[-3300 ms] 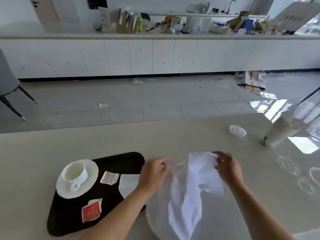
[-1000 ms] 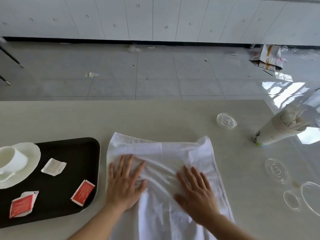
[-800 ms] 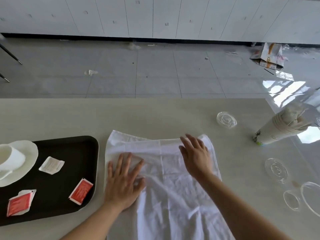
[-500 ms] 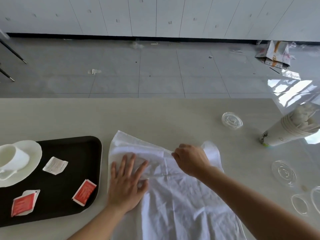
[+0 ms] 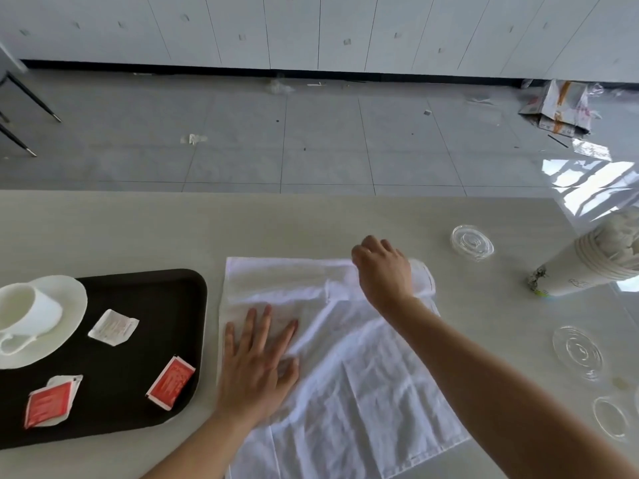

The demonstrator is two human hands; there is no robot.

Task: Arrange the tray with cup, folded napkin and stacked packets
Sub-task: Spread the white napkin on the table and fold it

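Pale counter [image 5: 138, 229], grey tiled floor beyond. At centre, white napkin [image 5: 363, 375] spread and creased, just right of black tray [image 5: 138, 392]. Pressing flat on its left part, left hand [image 5: 257, 368], fingers straight, grip apart. At far right corner, right hand [image 5: 383, 274], fingers curled, grip clamped on bunched cloth. On tray: cup [image 5: 27, 309] on saucer [image 5: 69, 305] at left, white packet [image 5: 113, 327] and two red packets [image 5: 172, 382] lying apart, unstacked. Toward right edge, clear lids [image 5: 472, 242] and paper cups [image 5: 587, 267] lying sideways.

We see the creased white napkin [image 5: 363, 375] spread flat just right of the black tray [image 5: 121, 382], which carries a cup [image 5: 31, 311] on its saucer [image 5: 71, 299], two red packets [image 5: 172, 382] [image 5: 48, 404] and a white packet [image 5: 114, 327].
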